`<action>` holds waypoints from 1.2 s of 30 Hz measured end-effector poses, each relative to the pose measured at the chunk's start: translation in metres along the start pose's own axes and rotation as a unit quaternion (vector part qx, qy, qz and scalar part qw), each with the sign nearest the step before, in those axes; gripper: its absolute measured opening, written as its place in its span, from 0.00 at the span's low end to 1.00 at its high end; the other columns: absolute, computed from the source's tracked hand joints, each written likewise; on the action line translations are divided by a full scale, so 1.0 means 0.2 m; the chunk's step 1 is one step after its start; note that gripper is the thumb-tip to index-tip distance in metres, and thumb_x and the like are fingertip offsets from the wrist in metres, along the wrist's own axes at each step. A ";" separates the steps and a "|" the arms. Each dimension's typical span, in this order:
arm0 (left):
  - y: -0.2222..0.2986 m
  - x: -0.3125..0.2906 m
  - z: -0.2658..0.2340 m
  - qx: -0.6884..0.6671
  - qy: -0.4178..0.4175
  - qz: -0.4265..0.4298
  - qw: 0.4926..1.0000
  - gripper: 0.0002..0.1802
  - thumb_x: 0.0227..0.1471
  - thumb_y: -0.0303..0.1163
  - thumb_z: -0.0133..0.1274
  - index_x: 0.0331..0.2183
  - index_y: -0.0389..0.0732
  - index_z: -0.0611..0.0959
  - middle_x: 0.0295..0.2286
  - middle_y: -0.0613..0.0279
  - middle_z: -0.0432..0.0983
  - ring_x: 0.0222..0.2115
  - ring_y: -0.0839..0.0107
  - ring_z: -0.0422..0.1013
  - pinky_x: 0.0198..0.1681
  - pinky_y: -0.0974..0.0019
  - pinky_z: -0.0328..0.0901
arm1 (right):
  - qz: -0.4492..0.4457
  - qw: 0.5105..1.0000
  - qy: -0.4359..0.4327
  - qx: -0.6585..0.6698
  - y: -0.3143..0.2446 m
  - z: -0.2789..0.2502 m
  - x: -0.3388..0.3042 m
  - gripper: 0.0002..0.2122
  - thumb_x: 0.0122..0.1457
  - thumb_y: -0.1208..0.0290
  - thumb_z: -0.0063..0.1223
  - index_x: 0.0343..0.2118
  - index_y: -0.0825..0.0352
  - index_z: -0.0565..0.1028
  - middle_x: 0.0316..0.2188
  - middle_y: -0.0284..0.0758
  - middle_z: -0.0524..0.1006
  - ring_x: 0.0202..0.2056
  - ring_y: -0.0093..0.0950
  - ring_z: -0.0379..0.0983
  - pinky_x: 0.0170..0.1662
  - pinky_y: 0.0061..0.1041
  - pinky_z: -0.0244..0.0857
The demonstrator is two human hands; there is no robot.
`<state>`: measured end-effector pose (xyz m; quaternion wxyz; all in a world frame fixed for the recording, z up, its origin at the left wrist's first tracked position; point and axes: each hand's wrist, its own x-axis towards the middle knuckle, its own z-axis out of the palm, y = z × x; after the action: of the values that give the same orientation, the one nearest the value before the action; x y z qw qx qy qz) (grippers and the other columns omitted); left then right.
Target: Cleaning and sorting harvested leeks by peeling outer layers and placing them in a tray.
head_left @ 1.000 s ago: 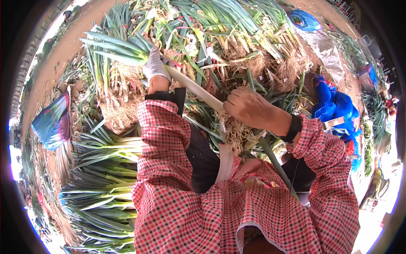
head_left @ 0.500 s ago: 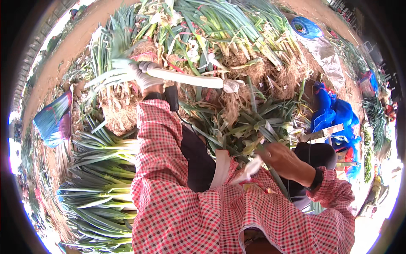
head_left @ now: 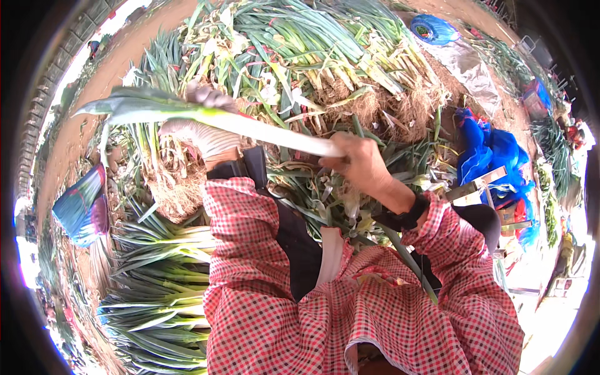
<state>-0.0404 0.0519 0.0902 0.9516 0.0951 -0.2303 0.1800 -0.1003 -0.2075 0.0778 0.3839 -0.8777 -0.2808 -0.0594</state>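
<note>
A single leek (head_left: 275, 133) lies aslant in front of me, green leaves to the left and white stem to the right. My left hand (head_left: 201, 135), in a pale glove, is closed around it where the green begins. My bare right hand (head_left: 365, 164) is closed on the stem's right end and hides that end. Beneath the hands lie loose leaves and peelings (head_left: 306, 187). Beyond them is a heap of leeks (head_left: 312, 47) with dry outer leaves and brown roots. Cleaner leeks with pale stems (head_left: 165, 290) are stacked at my lower left.
A blue net bundle (head_left: 490, 156) lies on the right, beside a small box-like object (head_left: 478, 187). Farther off are a blue round bundle (head_left: 434, 29) and a white sheet (head_left: 465, 72). A folded blue-purple bag (head_left: 82, 206) stands at the left.
My right hand has moved up and left from my lap onto the leek's right end. The white scrap near it is out of sight. The leek now slopes down to the right.
</note>
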 end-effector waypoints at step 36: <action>-0.23 -0.19 0.24 0.249 0.157 0.084 0.952 0.08 0.50 0.35 0.52 0.25 0.45 0.71 0.12 0.71 0.60 0.09 0.79 0.55 0.12 0.72 0.53 | -0.045 0.954 0.047 -0.293 0.15 0.20 -0.06 0.14 0.53 0.63 0.47 0.33 0.72 0.70 0.20 0.37 0.70 0.21 0.31 0.71 0.22 0.29 0.65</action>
<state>-0.0731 -0.0132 0.1100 0.9032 0.2801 -0.0329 0.3236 -0.0982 -0.2007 0.0281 0.1195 -0.9344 -0.2717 -0.1969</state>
